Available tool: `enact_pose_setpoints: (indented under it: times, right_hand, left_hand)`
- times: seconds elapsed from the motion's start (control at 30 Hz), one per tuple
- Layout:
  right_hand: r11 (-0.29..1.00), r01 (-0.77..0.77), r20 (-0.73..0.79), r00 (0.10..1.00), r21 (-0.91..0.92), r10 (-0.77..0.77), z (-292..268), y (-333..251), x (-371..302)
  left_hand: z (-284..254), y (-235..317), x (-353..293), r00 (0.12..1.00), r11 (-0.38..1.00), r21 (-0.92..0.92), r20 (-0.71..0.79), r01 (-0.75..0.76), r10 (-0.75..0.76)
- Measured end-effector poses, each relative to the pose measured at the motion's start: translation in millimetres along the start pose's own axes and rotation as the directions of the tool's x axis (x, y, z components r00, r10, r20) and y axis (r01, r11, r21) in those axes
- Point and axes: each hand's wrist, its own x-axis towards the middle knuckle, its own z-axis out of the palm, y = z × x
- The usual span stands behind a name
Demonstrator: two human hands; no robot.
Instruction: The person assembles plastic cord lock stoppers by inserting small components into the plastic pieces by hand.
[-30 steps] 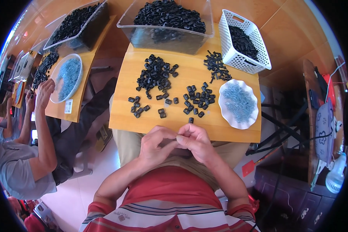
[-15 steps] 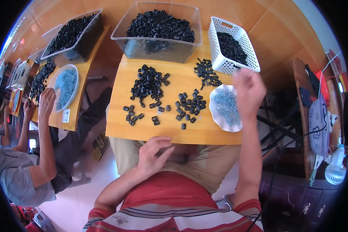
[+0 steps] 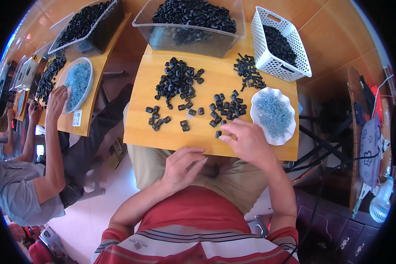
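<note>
My right hand (image 3: 250, 140) is low over the table's front right part, thumb and forefinger slightly apart beside a small black plastic piece (image 3: 218, 134). Nothing clearly shows between those fingers. Just beyond it lies a group of similar black pieces (image 3: 226, 107). At the front edge my left hand (image 3: 182, 168) hovers over my lap, thumb apart from the loosely bent fingers, with no object visible in it. To the right of my right hand, a white scalloped dish (image 3: 289, 132) holds many tiny pale-blue shiny bits (image 3: 273, 113).
Farther back are a heap of black pieces (image 3: 175, 79), small black rods (image 3: 249, 72), a clear bin (image 3: 193, 42) and a white perforated basket (image 3: 277, 68). At left, a person's hand (image 3: 57, 100) is by a round dish (image 3: 89, 90) on another table. A cable (image 3: 312, 207) hangs at right.
My right hand has come down and left, from beside the scalloped dish to the nearest black piece. My left hand has shifted slightly right. The whole view has tilted a little.
</note>
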Motion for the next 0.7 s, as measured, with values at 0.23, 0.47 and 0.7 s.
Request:
enact_pose_setpoints:
  times: [0.23,0.47,0.7]
  right_hand:
    - [0.975,-0.066,0.028,0.997,-0.214,0.074,29.4,4.3,-12.3]
    - [0.982,-0.017,-0.029,1.000,-0.188,0.012,46.8,1.3,-25.2]
    - [0.992,0.107,-0.157,0.981,-0.061,-0.115,47.1,-0.7,-34.2]
  left_hand:
    - [6.1,3.3,1.9,0.999,0.999,-0.041,0.019,0.031,-0.031]
    - [12.0,-3.1,-4.7,0.938,0.907,-0.237,0.082,0.348,-0.338]
    - [15.5,1.3,3.0,0.896,0.845,-0.298,0.137,0.444,-0.423]
